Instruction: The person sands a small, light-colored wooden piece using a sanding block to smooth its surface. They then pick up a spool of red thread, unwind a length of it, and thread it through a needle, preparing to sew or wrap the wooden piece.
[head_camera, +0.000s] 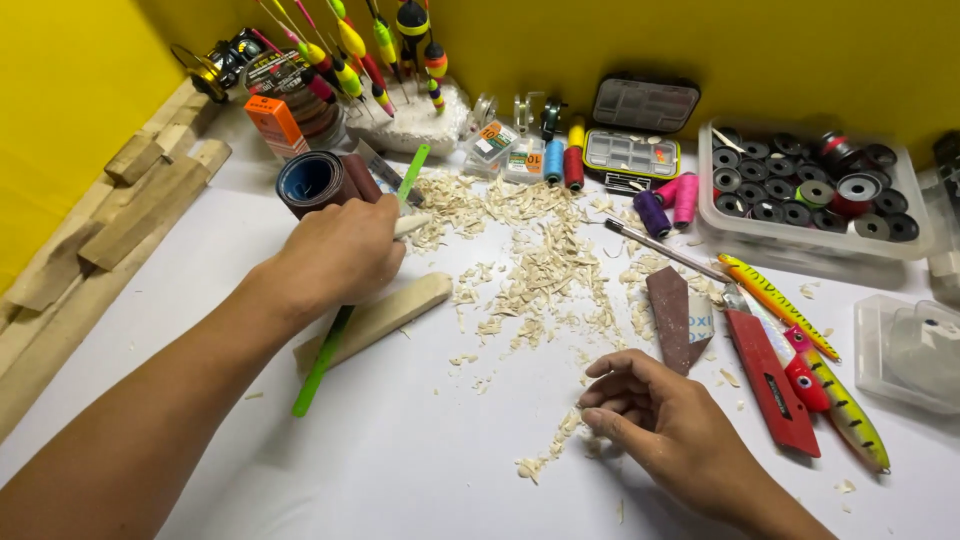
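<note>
My left hand (340, 250) reaches across the white table (400, 460) and closes on a small pale carved wood piece (412, 224), over a green ruler (330, 355) that lies diagonally. A longer pale wood block (385, 315) lies just below that hand. Beside it stands a roll of sandpaper (315, 180). My right hand (665, 425) rests low on the table with curled fingers, touching wood shavings (545, 265) and holding nothing. A folded brown sandpaper sheet (675, 315) lies just above it.
Fishing lures (830, 390), a red utility knife (770, 385) and a thin metal tool (660, 250) lie right. A clear tray of black spools (815, 190), thread spools (665, 205), a small tackle box (632, 152), floats in foam (385, 60) and wood blocks (140, 205) line the edges.
</note>
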